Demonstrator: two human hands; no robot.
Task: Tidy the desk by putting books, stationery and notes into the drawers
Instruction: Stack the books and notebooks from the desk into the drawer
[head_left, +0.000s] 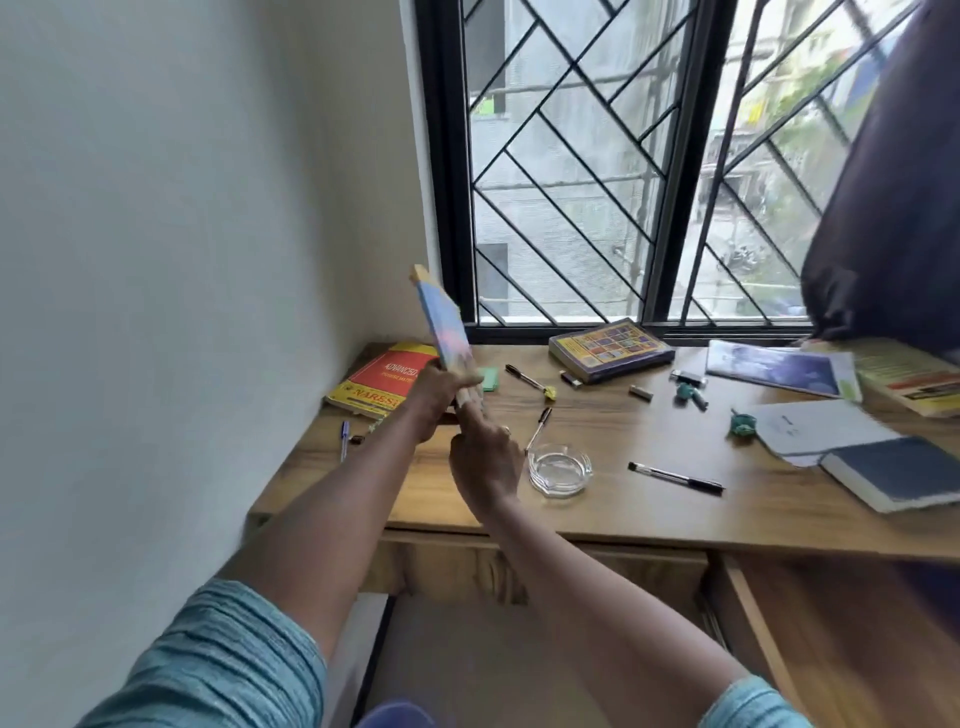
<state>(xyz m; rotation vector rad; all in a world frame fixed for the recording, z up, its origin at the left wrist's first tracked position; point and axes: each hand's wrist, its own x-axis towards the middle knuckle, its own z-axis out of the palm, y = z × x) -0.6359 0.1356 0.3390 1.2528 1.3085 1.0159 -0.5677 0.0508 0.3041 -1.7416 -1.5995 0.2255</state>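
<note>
The person stands at the near left end of a brown wood-grain desk (623, 514), both bare forearms stretched out from teal sleeves. A slim blue and pink paperback book (445, 330) is up in the air, standing almost on end and leaning left toward the white wall, above the desk's far left corner. The left hand (434, 400) grips it by the bottom end, fingers wrapped round the cover. The right hand (485, 460) sits just below and nearer, its fingers reaching up to the book's bottom edge; whether they pinch it or only touch it I cannot tell, as the blur hides it. Right behind the hands a red and yellow softcover textbook (384, 382) lies flat in the corner, with a small green pad (488, 378) just right of it. A blue pen (344, 439) lies near the left edge. Right of the right hand stands a clear glass ashtray (560, 470), with a black-capped pen (539, 427) touching its far rim, and a black pen (675, 478) lies further right. By the black-grilled window (571, 156) rests a thick purple and yellow book (610, 351). At the right end lie a dark blue hardback book (893, 470), white paper sheets (815, 426) and a blue glossy booklet (779, 366), all well apart from the hands.
</note>
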